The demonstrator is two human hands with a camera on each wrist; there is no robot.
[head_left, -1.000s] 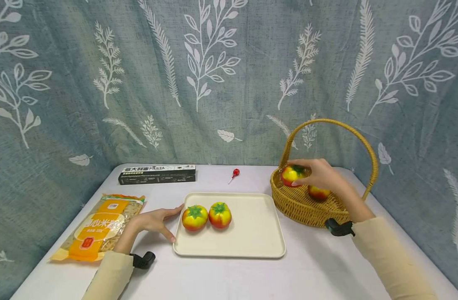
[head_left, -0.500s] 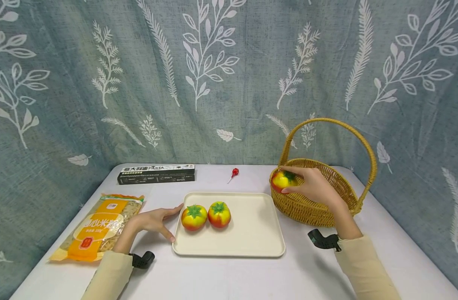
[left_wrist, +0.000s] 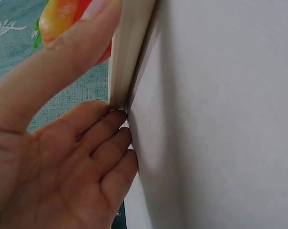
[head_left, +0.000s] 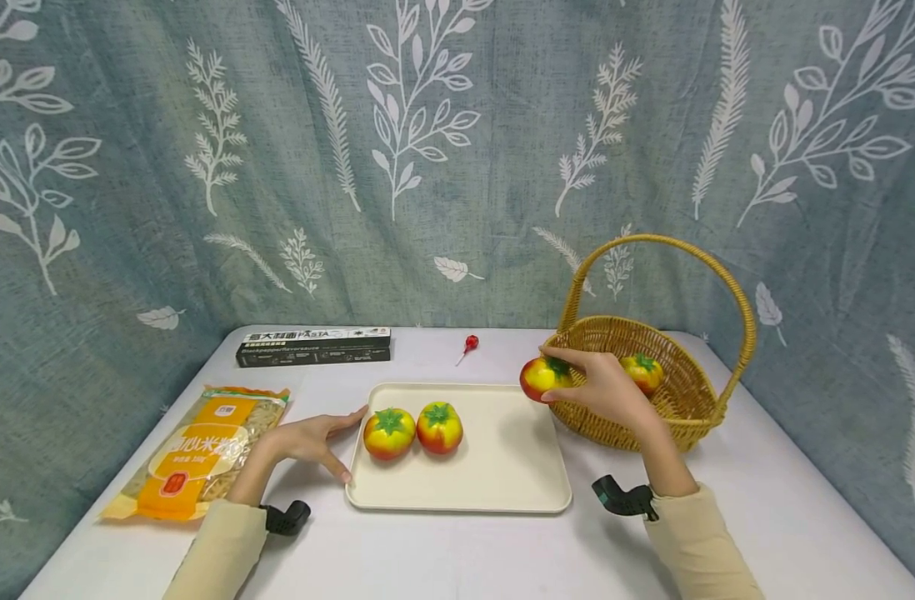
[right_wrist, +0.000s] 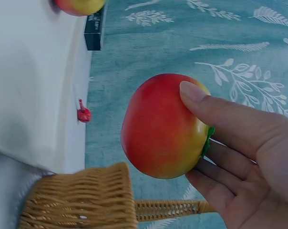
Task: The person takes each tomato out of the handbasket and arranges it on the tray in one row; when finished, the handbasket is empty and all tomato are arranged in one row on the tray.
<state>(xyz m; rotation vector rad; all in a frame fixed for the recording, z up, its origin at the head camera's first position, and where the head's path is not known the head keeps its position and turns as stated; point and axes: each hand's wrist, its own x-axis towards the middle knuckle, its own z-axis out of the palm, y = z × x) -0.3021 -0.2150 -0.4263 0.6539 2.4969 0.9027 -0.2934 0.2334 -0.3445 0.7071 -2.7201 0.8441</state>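
My right hand [head_left: 603,385] holds a red-and-yellow tomato [head_left: 545,379] with a green leafy top, thumb on one side and fingers on the other. It is raised over the right rear corner of the cream tray [head_left: 495,475], beside the wicker basket's near-left rim. In the right wrist view the held tomato [right_wrist: 163,126] shows its smooth red underside. Two similar tomatoes sit side by side at the tray's left end, the left one [head_left: 388,435] nearest my left hand [head_left: 307,442]. That hand's spread thumb and fingers touch the tray's left rim; the left wrist view shows fingertips against its side.
The wicker basket [head_left: 600,425], with a tall arched handle, stands at the right; another tomato [head_left: 643,374] lies in it. A red lollipop [head_left: 470,343] lies behind the tray. A dark pasta box [head_left: 313,348] is at the back left, and a yellow pasta bag [head_left: 195,454] lies at the left.
My right hand has lifted the tomato out of the basket and carried it left and nearer, over the rim toward the tray. The left hand has stayed at the tray's left edge.
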